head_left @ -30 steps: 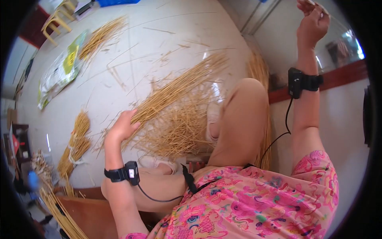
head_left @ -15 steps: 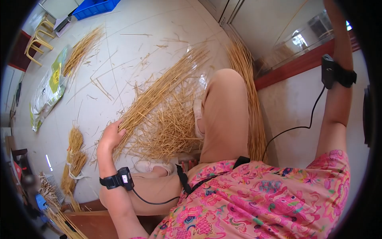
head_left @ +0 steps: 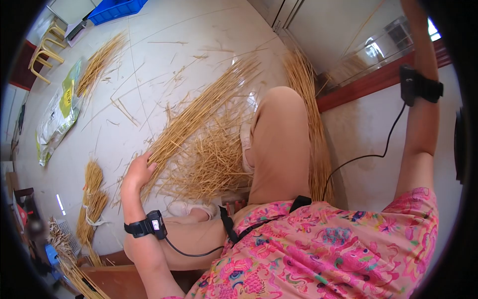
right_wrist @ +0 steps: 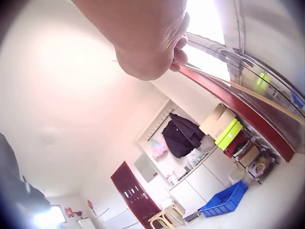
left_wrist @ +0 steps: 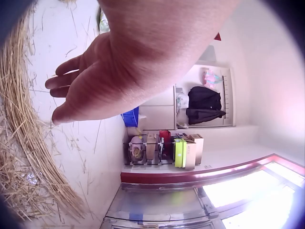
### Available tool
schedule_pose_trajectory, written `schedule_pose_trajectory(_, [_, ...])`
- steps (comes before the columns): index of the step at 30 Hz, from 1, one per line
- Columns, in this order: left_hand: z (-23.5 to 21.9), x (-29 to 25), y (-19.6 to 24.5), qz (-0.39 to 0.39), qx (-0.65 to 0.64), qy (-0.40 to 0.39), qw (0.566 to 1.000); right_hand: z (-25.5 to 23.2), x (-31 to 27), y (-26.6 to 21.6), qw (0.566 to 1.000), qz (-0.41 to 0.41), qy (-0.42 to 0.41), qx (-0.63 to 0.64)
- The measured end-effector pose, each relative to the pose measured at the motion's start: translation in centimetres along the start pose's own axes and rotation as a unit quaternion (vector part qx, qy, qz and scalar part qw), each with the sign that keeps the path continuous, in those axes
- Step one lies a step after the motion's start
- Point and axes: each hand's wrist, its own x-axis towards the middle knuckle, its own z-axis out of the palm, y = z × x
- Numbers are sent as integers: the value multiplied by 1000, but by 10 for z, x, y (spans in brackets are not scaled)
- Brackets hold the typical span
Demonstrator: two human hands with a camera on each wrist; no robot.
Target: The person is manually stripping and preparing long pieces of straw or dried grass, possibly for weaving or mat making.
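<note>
In the head view, the left hand [head_left: 138,172] rested with relaxed fingers on the straw pile [head_left: 209,134] spread over the floor [head_left: 149,65]. The left wrist view showed those fingers straight. In the right wrist view, the raised right hand [right_wrist: 152,47] pinched a single straw [right_wrist: 238,88].

Pale tiled floor [head_left: 164,30] all around, bright daylight bouncing off it. A blue crate [head_left: 117,7] and yellow plastic chair [head_left: 47,47] sit by the far edge, white cabinets [head_left: 318,25] beyond, a dark red door [right_wrist: 138,198] across the room.
</note>
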Motion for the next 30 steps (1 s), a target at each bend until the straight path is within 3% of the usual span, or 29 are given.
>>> schedule_pose_trajectory(2, [0, 0, 2, -1, -4, -4, 1000, -13, 8, 20, 996, -39, 84, 17])
schedule_pose_trajectory(6, [3, 4, 0, 10, 15, -5, 1000, -37, 10, 41, 991, 71, 12, 113])
schedule_pose_trajectory(10, [4, 3, -1, 11, 12, -8, 1000, -33, 2, 56, 926, 200, -184, 264])
schedule_pose_trajectory(13, [5, 2, -1, 12, 14, -9, 1000, 2, -18, 56, 808, 279, -362, 372])
schedule_pose_trajectory(16, [5, -1, 4, 7, 20, -13, 1000, 63, -75, 35, 696, 282, -519, 409])
schedule_pose_trajectory(17, [4, -1, 5, 5, 23, -15, 1000, 79, -102, 4, 769, 255, -526, 258])
schedule_pose_trajectory(18, [6, 0, 1, 16, 31, -10, 999, 102, -140, -4, 751, 288, -542, 241])
schedule_pose_trajectory(19, [10, 3, -6, 27, 39, -4, 999, 122, -174, -7, 756, 242, -560, 235])
schedule_pose_trajectory(21, [15, 6, -13, 38, 50, 3, 998, 157, -232, -5, 683, 281, -635, 226])
schedule_pose_trajectory(22, [16, 8, -15, 38, 52, 6, 998, 194, -283, 12, 748, -32, -657, 94])
schedule_pose_trajectory(24, [17, 8, -15, 34, 56, 10, 998, 217, -324, 15, 695, -347, -625, -79])
schedule_pose_trajectory(25, [16, 7, -14, 31, 60, 11, 998, 206, -336, 1, 666, -350, -650, -105])
schedule_pose_trajectory(28, [18, 6, -8, 11, 45, -11, 999, 245, -427, 23, 685, -278, -665, -105])
schedule_pose_trajectory(30, [18, 4, -6, 3, 32, -27, 999, 271, -469, 23, 765, -93, -633, -72])
